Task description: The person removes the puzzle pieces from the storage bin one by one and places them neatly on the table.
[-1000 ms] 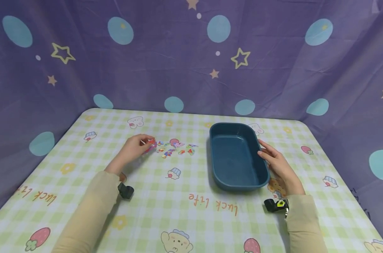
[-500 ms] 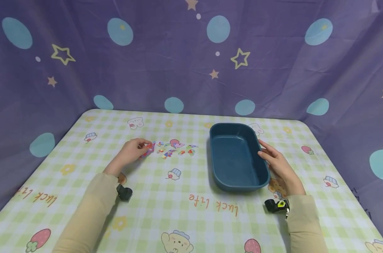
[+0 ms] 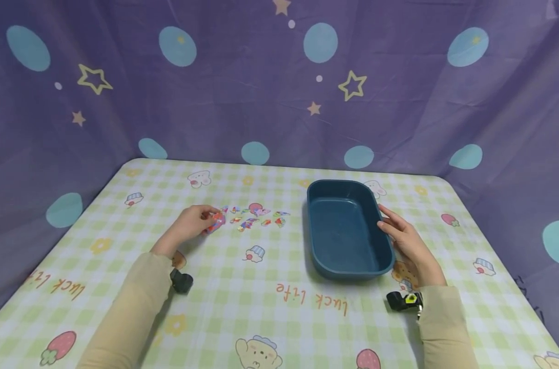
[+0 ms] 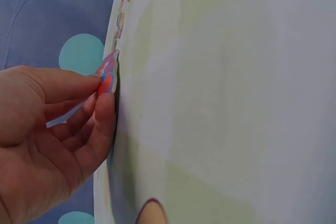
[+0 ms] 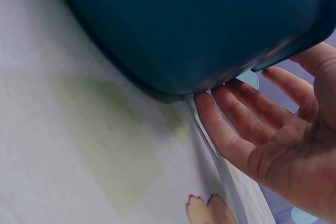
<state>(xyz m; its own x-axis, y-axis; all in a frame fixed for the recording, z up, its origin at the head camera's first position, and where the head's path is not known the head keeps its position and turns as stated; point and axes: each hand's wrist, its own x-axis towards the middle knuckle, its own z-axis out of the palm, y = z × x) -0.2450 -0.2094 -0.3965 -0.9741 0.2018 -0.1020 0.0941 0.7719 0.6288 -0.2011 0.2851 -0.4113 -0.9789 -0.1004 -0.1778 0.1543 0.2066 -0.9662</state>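
My left hand point(image 3: 190, 224) pinches a flat red-and-blue printed piece point(image 3: 216, 222) between thumb and fingers, low over the tablecloth. In the left wrist view, the same piece point(image 4: 108, 72) is tilted, its edge close to the cloth. Several small colourful flat pieces point(image 3: 248, 224) lie scattered just right of that hand. A dark teal plastic bin point(image 3: 344, 230) stands further right with nothing inside. My right hand point(image 3: 406, 241) holds the bin's right side, thumb at the rim. In the right wrist view, the fingertips point(image 5: 205, 103) press against the outer wall of the bin point(image 5: 184, 35).
A green-and-white checked tablecloth point(image 3: 205, 307) with printed cartoons covers the table. Behind its far edge hangs a purple curtain point(image 3: 261, 102) with stars and blue ovals. Black cameras are strapped to the left wrist point(image 3: 181, 281) and right wrist point(image 3: 401, 301).
My left hand has come slightly toward me and left with the red-and-blue piece, uncovering a small piece behind it. The right hand and the bin have stayed in place.
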